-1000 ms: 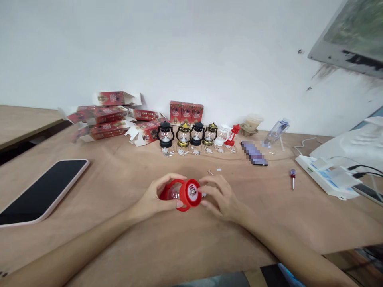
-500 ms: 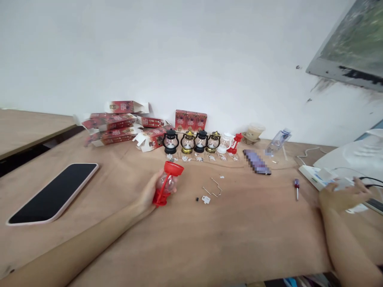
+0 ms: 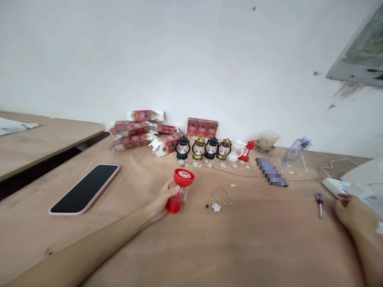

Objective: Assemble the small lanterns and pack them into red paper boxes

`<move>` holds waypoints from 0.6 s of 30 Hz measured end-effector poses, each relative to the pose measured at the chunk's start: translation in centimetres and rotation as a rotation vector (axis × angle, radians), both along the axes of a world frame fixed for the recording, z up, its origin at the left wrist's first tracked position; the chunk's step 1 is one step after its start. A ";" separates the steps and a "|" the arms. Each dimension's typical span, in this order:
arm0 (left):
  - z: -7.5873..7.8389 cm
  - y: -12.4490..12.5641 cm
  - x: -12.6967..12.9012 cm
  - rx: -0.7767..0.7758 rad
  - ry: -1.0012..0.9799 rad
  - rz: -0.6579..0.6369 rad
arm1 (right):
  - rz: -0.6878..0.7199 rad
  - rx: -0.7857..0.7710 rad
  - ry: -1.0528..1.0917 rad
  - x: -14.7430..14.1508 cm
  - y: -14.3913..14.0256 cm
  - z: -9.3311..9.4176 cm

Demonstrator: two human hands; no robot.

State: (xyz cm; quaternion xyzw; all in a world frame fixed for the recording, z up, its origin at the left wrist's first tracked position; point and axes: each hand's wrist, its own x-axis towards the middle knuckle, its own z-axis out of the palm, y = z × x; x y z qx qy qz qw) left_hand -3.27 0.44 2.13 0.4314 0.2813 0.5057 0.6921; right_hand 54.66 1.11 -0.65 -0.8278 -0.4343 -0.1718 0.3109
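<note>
My left hand [image 3: 166,199] is wrapped around a small red lantern [image 3: 179,204], its thumb across the clear globe. The lantern's wide round end faces up and towards me, with a white disc marked in red inside it. To its right on the table lie a bent wire handle [image 3: 229,200], a white tag-like piece [image 3: 216,207] and a tiny dark piece [image 3: 207,206]. At the right edge, my right hand [image 3: 357,215] is beside a white box [image 3: 333,187], its fingers curled in. Anything between those fingers is hidden. A screwdriver [image 3: 320,204] lies left of that hand.
Several small lanterns [image 3: 212,149] stand in a row at the back, small bagged parts [image 3: 209,165] before them. Red boxes [image 3: 134,140] are piled behind, left. A large phone [image 3: 85,189] lies left. A blurred purple item [image 3: 271,172], drink cup [image 3: 268,139] and clear bottle [image 3: 296,149] sit right.
The view has swung left, so things appear further right. My left hand has tipped the lantern's wide end towards me. My right hand's fingers, stretched out before, are now curled near the white box.
</note>
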 end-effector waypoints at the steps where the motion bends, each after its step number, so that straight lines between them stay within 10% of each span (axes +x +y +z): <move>1: 0.1 -0.2 0.1 0.017 0.012 0.024 | -0.030 -0.083 0.029 0.6 0.2 -0.4; 8: 0.4 -1.0 0.3 0.249 0.194 0.105 | 0.030 -0.359 0.011 2.0 0.8 -1.5; 18: -1.3 -2.2 0.8 0.656 0.260 -0.121 | -0.024 -0.482 -0.105 2.5 0.6 -2.6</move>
